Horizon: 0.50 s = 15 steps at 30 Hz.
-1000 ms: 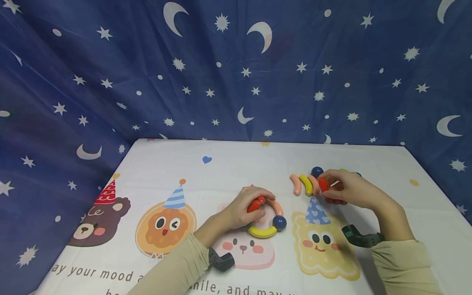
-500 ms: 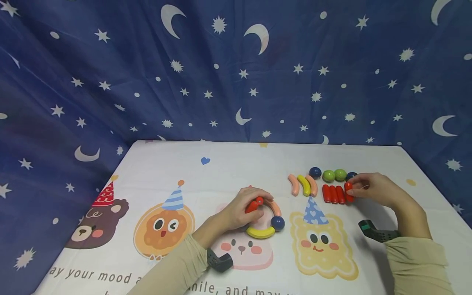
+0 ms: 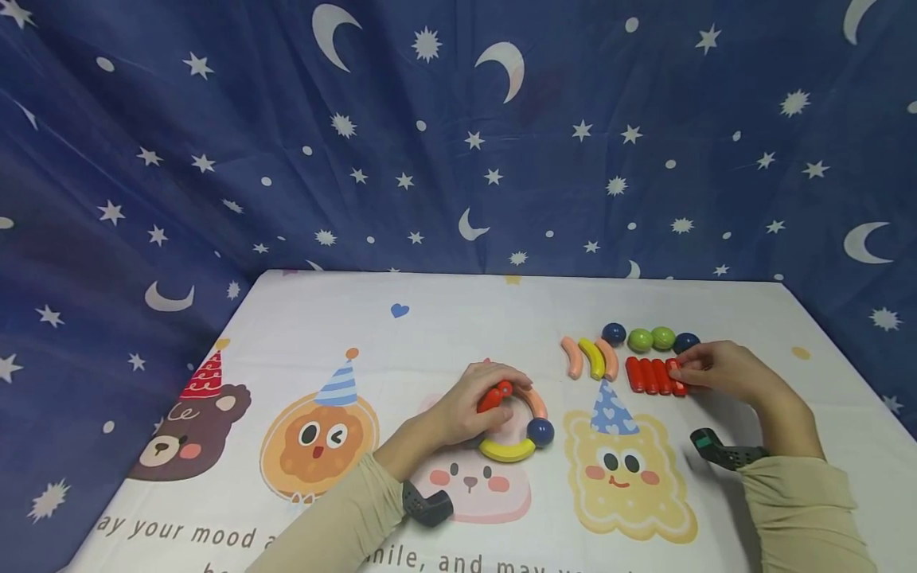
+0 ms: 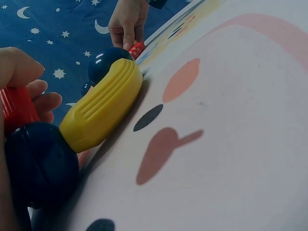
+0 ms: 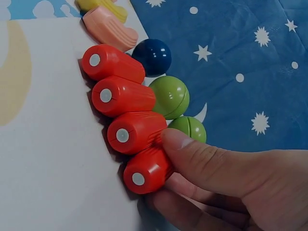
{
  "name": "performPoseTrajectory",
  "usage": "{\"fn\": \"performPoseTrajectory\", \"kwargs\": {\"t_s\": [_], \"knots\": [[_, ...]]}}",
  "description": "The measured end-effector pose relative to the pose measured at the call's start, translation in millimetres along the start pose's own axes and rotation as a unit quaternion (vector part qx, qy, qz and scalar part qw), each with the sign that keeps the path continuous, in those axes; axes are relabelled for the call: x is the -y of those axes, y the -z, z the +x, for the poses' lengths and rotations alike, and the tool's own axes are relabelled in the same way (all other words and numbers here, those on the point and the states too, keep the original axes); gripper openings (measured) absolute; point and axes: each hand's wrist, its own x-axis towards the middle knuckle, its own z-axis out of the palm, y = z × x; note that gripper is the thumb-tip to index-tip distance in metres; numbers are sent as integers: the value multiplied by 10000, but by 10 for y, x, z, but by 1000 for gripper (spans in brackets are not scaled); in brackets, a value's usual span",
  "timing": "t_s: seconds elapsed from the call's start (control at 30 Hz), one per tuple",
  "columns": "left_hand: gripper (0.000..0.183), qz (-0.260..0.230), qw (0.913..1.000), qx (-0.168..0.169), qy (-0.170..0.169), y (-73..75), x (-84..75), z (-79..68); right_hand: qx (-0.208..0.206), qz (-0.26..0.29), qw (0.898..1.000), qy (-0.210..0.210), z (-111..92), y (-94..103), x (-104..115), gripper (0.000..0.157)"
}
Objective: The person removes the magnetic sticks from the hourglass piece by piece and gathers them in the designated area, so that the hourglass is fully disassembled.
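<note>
My left hand [image 3: 469,402] grips a red rod [image 4: 17,107] that belongs to a ring of toy pieces. A curved pink piece [image 3: 533,402], a dark blue ball [image 3: 540,432] and a curved yellow piece [image 3: 507,451] make up the ring's visible side; the hand hides part of the rest. Over on the right, my right hand [image 3: 731,370] pinches the endmost red rod [image 5: 147,172] between thumb and fingers. That rod lies against a row of like red rods [image 5: 124,96], each showing a round grey disc on its end.
Behind the red row sit two green balls [image 3: 652,340], with a dark blue ball [image 3: 614,333] to their left and another blue ball [image 3: 686,343] to their right. Two pink curved pieces [image 3: 571,357] flank a yellow one [image 3: 592,359]. A blue starry curtain [image 3: 430,199] hangs behind the table.
My right hand has carried a red rod rightward from over the pieces to the row's right end, then closed the small gap beside the others. My left hand stays on the ring.
</note>
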Motion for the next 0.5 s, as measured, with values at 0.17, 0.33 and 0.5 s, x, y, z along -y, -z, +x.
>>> {"fn": "performPoseTrajectory", "kwargs": {"t_s": [0.17, 0.33, 0.5], "knots": [[44, -34, 10000, 12, -16, -1, 2, 3, -9, -74, 10000, -50, 18, -11, -13, 55], [45, -50, 10000, 19, -45, 0, 8, 2, -62, -185, 9998, -97, 18, -16, 2, 57], [50, -509, 9986, -13, -151, 1, 36, 5, -92, -470, 9988, -126, -62, 60, 104, 59]]}}
